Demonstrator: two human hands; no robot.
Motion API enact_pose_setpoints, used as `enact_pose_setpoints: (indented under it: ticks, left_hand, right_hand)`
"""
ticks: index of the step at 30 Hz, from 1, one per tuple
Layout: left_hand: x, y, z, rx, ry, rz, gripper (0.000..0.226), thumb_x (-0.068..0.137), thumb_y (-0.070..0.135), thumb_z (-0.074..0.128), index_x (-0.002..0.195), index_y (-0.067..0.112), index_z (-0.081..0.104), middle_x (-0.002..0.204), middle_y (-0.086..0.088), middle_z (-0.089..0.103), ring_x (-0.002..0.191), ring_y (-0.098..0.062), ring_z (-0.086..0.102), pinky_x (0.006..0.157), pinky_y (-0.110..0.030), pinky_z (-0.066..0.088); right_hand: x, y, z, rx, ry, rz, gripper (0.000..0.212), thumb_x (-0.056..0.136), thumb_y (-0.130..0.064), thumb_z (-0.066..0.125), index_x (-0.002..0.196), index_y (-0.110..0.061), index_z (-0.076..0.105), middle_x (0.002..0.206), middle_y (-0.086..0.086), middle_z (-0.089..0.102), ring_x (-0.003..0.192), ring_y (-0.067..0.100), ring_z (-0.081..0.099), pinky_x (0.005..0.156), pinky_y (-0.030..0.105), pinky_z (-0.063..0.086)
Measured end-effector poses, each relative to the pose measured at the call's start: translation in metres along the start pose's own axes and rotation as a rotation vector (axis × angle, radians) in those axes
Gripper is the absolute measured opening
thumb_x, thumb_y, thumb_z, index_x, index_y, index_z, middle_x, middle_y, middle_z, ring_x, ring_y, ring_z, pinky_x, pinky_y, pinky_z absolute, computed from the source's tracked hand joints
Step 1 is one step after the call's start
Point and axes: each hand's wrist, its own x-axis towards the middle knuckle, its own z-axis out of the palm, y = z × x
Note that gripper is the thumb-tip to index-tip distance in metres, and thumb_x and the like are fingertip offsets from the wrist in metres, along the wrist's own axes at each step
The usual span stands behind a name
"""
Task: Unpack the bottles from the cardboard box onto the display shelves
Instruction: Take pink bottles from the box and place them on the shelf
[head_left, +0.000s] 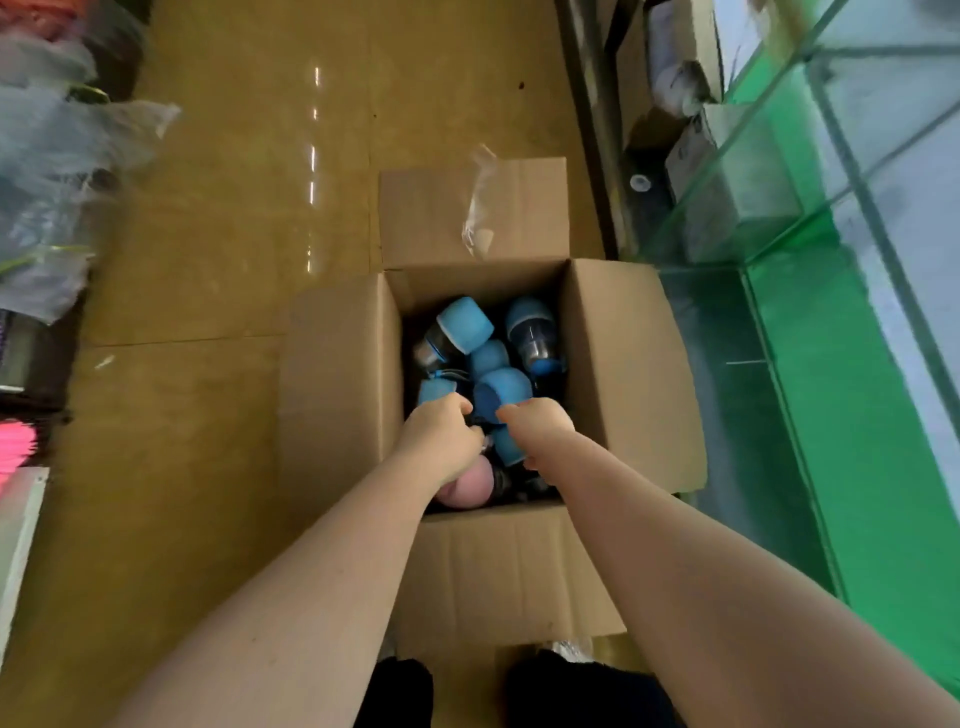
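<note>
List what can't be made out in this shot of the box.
- Head view: fingers of the left hand and right hand curl down out of sight, so any grip is unclear.
- Pink bottle: mostly behind the left wrist.
- Bottle count: the box is deep and dark.
- Glass shelves: cut by the right edge.

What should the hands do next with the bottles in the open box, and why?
Probably lift out what they are closing on. Both the left hand and right hand are down in the cardboard box among blue-capped bottles; the glass shelves stand to the right.
</note>
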Motion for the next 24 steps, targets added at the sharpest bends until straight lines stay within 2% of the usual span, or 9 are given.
enact_pose_setpoints:
  ticks: [5,7,9,10,12,14,20,22,24]
  left_hand:
    - [0.061,-0.036,0.052,0.044,0.009,0.004,0.043,0.094,0.026,0.051,0.136,0.018,0.045,0.140,-0.007,0.047,0.125,-0.025,0.046,0.097,-0.030,0.038]
    - [0.083,-0.048,0.066,0.063,0.036,0.015,0.041,0.095,0.025,0.050,0.135,0.018,0.046,0.139,-0.007,0.047,0.125,-0.025,0.046,0.096,-0.029,0.038]
    - [0.102,-0.057,0.079,0.068,0.060,0.036,0.039,0.094,0.024,0.050,0.133,0.017,0.048,0.137,-0.008,0.050,0.123,-0.025,0.047,0.094,-0.028,0.038]
    - [0.111,-0.060,0.085,0.068,0.070,0.042,0.039,0.094,0.023,0.050,0.133,0.017,0.048,0.136,-0.008,0.051,0.123,-0.025,0.048,0.093,-0.028,0.039]
    - [0.125,-0.067,0.096,0.080,0.071,0.049,0.041,0.094,0.022,0.050,0.134,0.016,0.047,0.137,-0.008,0.050,0.124,-0.025,0.047,0.094,-0.028,0.039]
    - [0.137,-0.072,0.107,0.100,0.051,0.051,0.043,0.093,0.024,0.051,0.135,0.016,0.045,0.138,-0.008,0.049,0.125,-0.026,0.046,0.096,-0.029,0.039]
    - [0.164,-0.081,0.125,0.163,-0.118,0.009,0.069,0.085,0.044,0.061,0.141,0.012,0.036,0.138,-0.010,0.048,0.123,-0.027,0.048,0.098,-0.031,0.039]
    - [0.164,-0.080,0.129,0.238,-0.211,0.007,0.067,0.080,0.050,0.062,0.134,0.014,0.044,0.130,-0.008,0.053,0.116,-0.027,0.053,0.095,-0.034,0.043]
    - [0.164,-0.078,0.136,0.321,-0.264,0.022,0.062,0.069,0.057,0.062,0.119,0.021,0.054,0.111,-0.004,0.060,0.101,-0.025,0.059,0.090,-0.035,0.048]
  right_hand:
    - [0.073,0.034,0.044,0.063,0.001,0.028,0.036,0.094,-0.020,0.046,0.120,0.003,0.053,0.088,0.012,0.051,0.090,0.027,0.049,0.092,0.039,0.049]
    - [0.099,0.045,0.056,0.103,0.012,0.022,0.035,0.094,-0.021,0.048,0.119,0.003,0.054,0.090,0.013,0.052,0.093,0.029,0.053,0.092,0.040,0.049]
    - [0.122,0.056,0.068,0.103,0.017,0.000,0.036,0.093,-0.020,0.049,0.119,0.004,0.054,0.088,0.013,0.053,0.094,0.028,0.054,0.084,0.035,0.047]
    - [0.132,0.060,0.072,0.097,0.025,-0.010,0.037,0.093,-0.020,0.050,0.120,0.005,0.054,0.091,0.014,0.056,0.094,0.027,0.054,0.083,0.035,0.046]
    - [0.147,0.068,0.076,0.093,0.047,-0.007,0.039,0.093,-0.020,0.051,0.124,0.004,0.052,0.111,0.018,0.059,0.107,0.031,0.055,0.092,0.038,0.046]
    - [0.155,0.073,0.076,0.051,0.045,0.008,0.041,0.095,-0.021,0.048,0.128,0.003,0.049,0.120,0.019,0.055,0.117,0.034,0.052,0.097,0.040,0.045]
    - [0.157,0.072,0.066,0.026,-0.104,-0.034,0.043,0.099,-0.015,0.039,0.140,-0.001,0.038,0.144,0.018,0.040,0.132,0.033,0.041,0.104,0.040,0.038]
    - [0.159,0.075,0.069,-0.014,-0.152,-0.028,0.044,0.100,-0.016,0.038,0.141,0.000,0.036,0.145,0.018,0.039,0.133,0.033,0.040,0.108,0.042,0.037]
    - [0.160,0.078,0.075,-0.056,-0.191,-0.009,0.043,0.100,-0.017,0.037,0.140,0.000,0.037,0.145,0.019,0.038,0.134,0.034,0.039,0.110,0.043,0.035]
